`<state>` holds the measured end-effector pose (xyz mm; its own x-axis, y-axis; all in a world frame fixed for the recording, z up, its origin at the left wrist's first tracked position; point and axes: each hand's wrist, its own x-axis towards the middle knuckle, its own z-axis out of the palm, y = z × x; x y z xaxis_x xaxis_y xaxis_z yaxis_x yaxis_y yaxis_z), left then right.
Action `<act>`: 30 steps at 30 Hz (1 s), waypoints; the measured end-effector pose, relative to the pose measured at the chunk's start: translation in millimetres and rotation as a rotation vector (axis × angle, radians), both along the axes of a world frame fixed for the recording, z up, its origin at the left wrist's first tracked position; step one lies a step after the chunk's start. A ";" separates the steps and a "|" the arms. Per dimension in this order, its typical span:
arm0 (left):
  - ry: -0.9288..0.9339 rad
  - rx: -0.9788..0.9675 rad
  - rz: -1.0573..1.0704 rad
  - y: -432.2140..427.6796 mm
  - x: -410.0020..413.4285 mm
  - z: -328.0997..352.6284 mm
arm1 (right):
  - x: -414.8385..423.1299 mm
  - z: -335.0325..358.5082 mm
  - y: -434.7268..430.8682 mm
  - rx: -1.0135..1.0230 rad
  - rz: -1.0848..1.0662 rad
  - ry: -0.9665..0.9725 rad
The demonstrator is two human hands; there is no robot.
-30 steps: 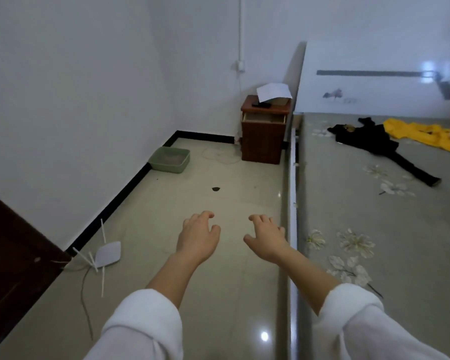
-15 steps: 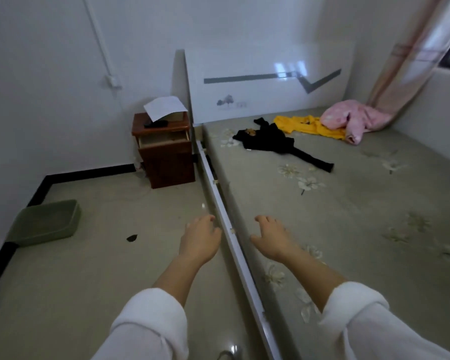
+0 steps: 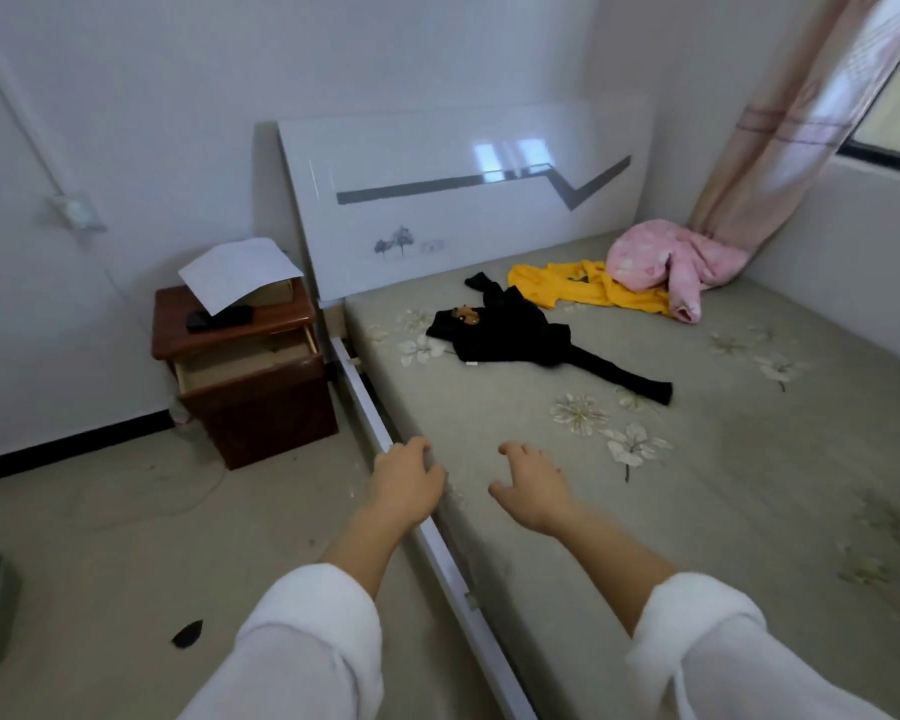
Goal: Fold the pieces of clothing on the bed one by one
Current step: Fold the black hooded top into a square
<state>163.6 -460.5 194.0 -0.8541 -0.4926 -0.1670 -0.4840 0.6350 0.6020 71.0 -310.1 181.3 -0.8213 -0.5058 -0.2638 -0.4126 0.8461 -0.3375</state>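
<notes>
While black garment [image 3: 510,332] lies on bed [image 3: 723,511], nightstand drawer [image 3: 245,363] ajar

The left hand [image 3: 406,485] and right hand [image 3: 533,488] have come over the bed [image 3: 749,485] edge.

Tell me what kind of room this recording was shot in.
Most likely a plain bedroom: a bed with a white headboard, a wooden nightstand beside it, and a black garment lying on the bed.

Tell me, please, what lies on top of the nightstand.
A white paper sheet lies over a cardboard box, with a dark flat object in front; the sheet covers the box's top.
</notes>
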 end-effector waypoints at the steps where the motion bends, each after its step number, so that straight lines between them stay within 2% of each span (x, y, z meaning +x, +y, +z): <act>1: -0.007 -0.016 -0.022 -23.9 -17.0 -3.2 | -17.3 0.0 -20.5 -0.005 -0.014 0.007; 9: -0.096 -0.079 -0.191 -182.8 -155.9 5.0 | -124.8 3.8 -143.7 -0.015 -0.200 -0.047; 15: -0.088 0.005 -0.328 -236.9 -271.1 -16.9 | -220.7 -19.1 -195.9 -0.027 -0.330 -0.106; 23: -0.280 0.020 -0.450 -285.5 -443.0 -81.1 | -365.0 -81.2 -226.3 0.004 -0.486 -0.264; 30: -0.356 0.092 -0.507 -317.0 -555.5 -134.4 | -464.6 -135.9 -241.6 0.045 -0.629 -0.366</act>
<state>-391.9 -777.5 59.6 -0.8619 -0.0104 -0.5070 -0.3169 0.7916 0.5224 -393.6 -551.7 45.4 -0.8082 0.0504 -0.5867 0.2889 0.9021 -0.3205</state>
